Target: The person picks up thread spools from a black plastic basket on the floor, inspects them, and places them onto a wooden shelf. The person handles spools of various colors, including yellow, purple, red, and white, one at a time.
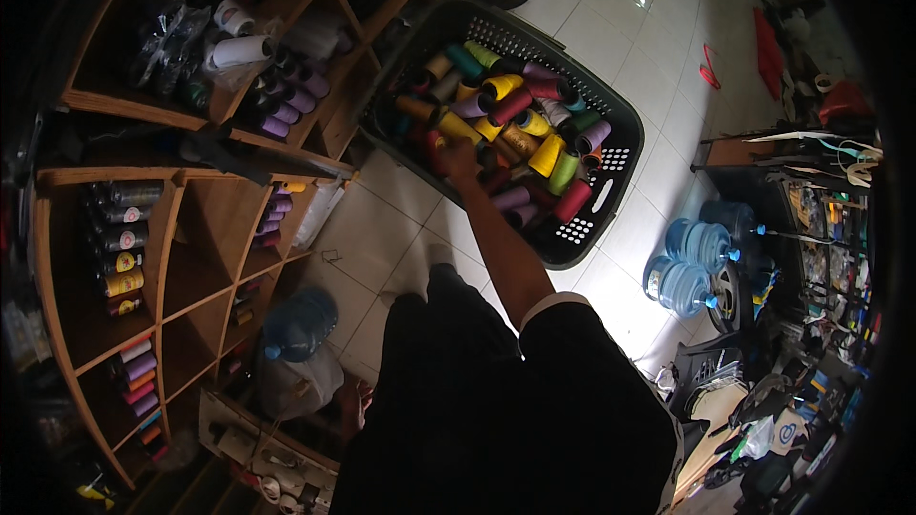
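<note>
A large dark plastic laundry basket [618, 124] stands on the floor in front of me, heaped with thread spools in yellow, red, purple, green and brown. My right arm reaches down into its near left side. There my right hand [459, 158] is closed at a red thread spool [434, 147], its fingertips partly hidden in the shade. A yellow thread spool [460, 126] lies right beside the hand. Low at my left side, a small skin-toned patch looks like my left hand [359, 404]; its fingers do not show clearly.
Wooden cubby shelves [205, 175] on the left hold more spools and plastic-wrapped items. A blue water jug [300, 323] stands by the shelves. Several more water jugs [679, 286] lie on the tiles at right, by cluttered racks [821, 277]. Red straps [708, 67] lie on the far floor.
</note>
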{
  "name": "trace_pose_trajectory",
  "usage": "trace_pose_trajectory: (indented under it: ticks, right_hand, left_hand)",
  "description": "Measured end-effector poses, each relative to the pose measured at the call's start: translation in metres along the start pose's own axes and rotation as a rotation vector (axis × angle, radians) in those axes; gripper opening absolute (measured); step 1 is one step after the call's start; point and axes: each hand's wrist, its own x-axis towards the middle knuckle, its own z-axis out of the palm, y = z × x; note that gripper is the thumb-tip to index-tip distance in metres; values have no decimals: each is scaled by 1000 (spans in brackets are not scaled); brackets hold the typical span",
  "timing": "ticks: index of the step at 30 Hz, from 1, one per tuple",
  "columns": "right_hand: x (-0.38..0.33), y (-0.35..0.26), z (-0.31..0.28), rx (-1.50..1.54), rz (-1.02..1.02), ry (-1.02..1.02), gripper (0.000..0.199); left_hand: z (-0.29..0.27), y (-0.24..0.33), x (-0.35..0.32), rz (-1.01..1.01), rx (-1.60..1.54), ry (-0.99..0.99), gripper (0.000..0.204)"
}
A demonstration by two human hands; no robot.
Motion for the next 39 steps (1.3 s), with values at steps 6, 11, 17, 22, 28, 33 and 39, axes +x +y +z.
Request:
trace_pose_trajectory:
  ticks: [6, 11, 17, 22, 28, 33, 39]
  right_hand:
    - [7, 51, -20, 114, 159, 84, 51]
    - [34, 83, -36, 323, 354, -97, 43]
    - [10, 9, -49, 533, 356, -14, 33]
    - [-18, -41, -91, 86, -26, 213, 30]
    - [-87, -137, -185, 771, -206, -122, 24]
    - [-146, -197, -255, 937, -330, -444, 29]
    - [-176, -217, -256, 1254, -337, -529, 49]
  left_hand:
    - [-52, -81, 57, -74, 158, -177, 22]
    - [-40, -67, 48, -19, 200, -94, 22]
    - [33, 31, -16, 96, -21, 54, 17]
    - [72, 121, -17, 566, 206, -21, 20]
    - [169, 251, -136, 1061, 226, -218, 29]
    - [218, 305, -229, 1058, 59, -793, 46]
    - [240, 301, -279, 1131, -30, -893, 55]
